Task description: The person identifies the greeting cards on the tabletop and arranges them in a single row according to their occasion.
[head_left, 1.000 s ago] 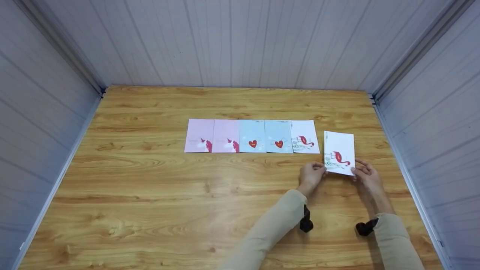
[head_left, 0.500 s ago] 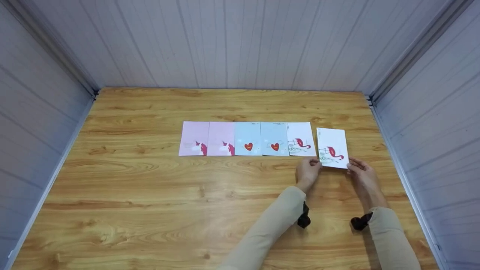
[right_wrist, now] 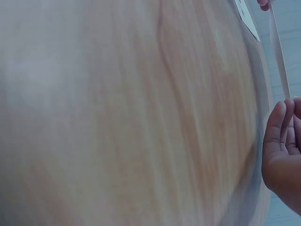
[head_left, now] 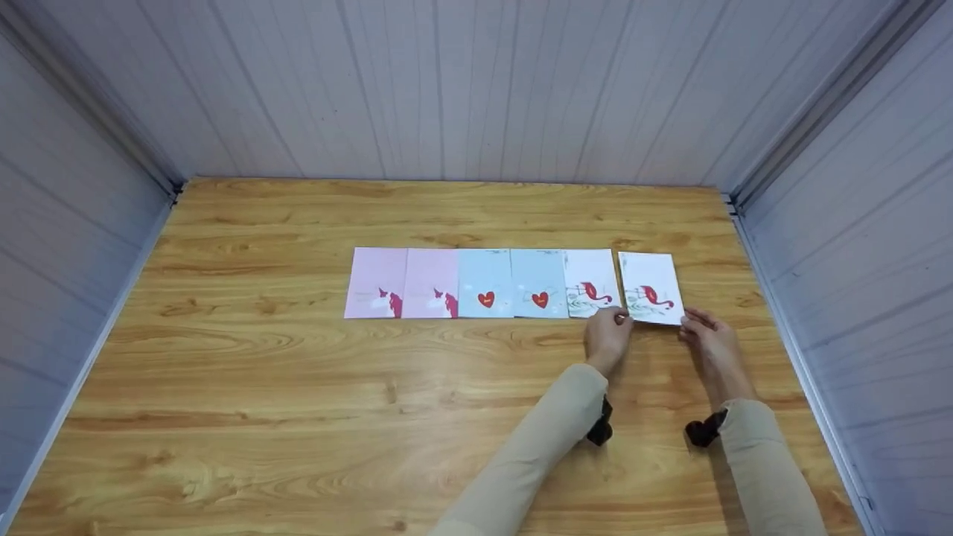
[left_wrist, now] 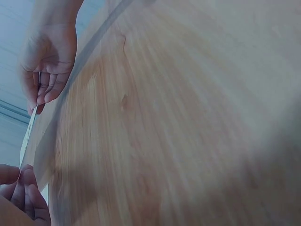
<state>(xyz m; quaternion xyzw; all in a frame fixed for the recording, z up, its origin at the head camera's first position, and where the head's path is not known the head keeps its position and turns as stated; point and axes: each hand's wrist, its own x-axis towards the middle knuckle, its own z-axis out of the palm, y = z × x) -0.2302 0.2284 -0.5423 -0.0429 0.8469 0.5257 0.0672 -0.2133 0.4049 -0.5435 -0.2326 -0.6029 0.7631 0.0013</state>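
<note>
We are pinching the white flamingo-printed paper card (head_left: 651, 287) with our left hand (head_left: 608, 339) and right hand (head_left: 707, 344), just beside the row of five matching cards (head_left: 482, 283).

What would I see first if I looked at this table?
You'd spot the row of picture cards across the middle of the wooden table: two pink unicorn cards on the left, then two blue heart cards, then a white flamingo card. At the right end, the left hand and right hand hold a second flamingo card by its bottom corners.
</note>
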